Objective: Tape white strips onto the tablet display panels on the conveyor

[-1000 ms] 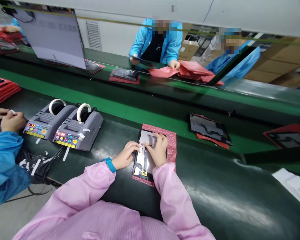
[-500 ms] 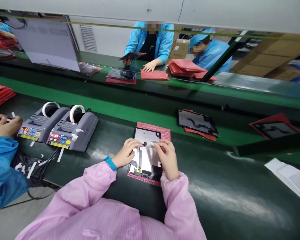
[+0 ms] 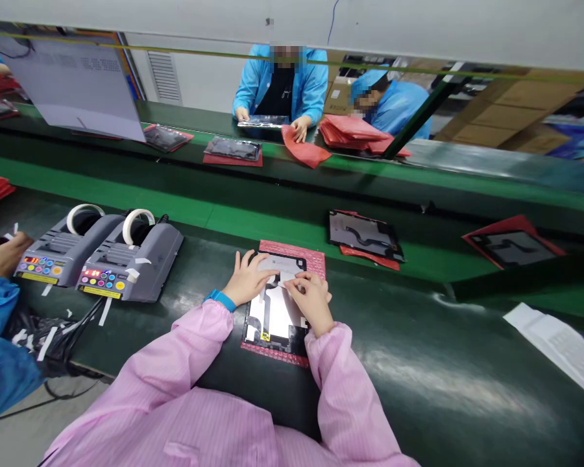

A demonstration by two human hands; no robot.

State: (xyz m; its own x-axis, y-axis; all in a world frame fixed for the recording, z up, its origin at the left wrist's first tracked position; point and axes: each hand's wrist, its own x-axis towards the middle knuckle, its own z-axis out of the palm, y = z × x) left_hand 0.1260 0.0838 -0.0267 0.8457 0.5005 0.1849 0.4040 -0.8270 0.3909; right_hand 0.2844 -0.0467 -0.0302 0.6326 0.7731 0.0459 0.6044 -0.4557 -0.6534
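Note:
In front of me a tablet screen panel [image 3: 281, 318] lies back side up on a red bubble-wrap bag [image 3: 316, 259]. A dark flex cable [image 3: 267, 305] runs down its silvery back to a small yellow-marked spot near the lower end. My left hand [image 3: 247, 277] rests over the panel's upper left part, fingers spread, thumb near the cable's top end. My right hand [image 3: 313, 298] is pinched over the panel's upper right part; a small pale strip that looks like tape [image 3: 286, 277] shows at its fingertips, partly hidden.
Two grey tape dispensers [image 3: 126, 263] stand to the left, beside a co-worker's hand [image 3: 4, 253]. Other panels [image 3: 365, 235] on red bags lie on the green strip ahead. White paper [image 3: 555, 350] is at right. Across the bench, a person in blue [image 3: 279, 84] handles a panel.
My right hand has moved inward over the panel, closer to the left. My left fingers have spread and shifted up slightly. The person opposite has lowered a panel and lifted a red bag's edge.

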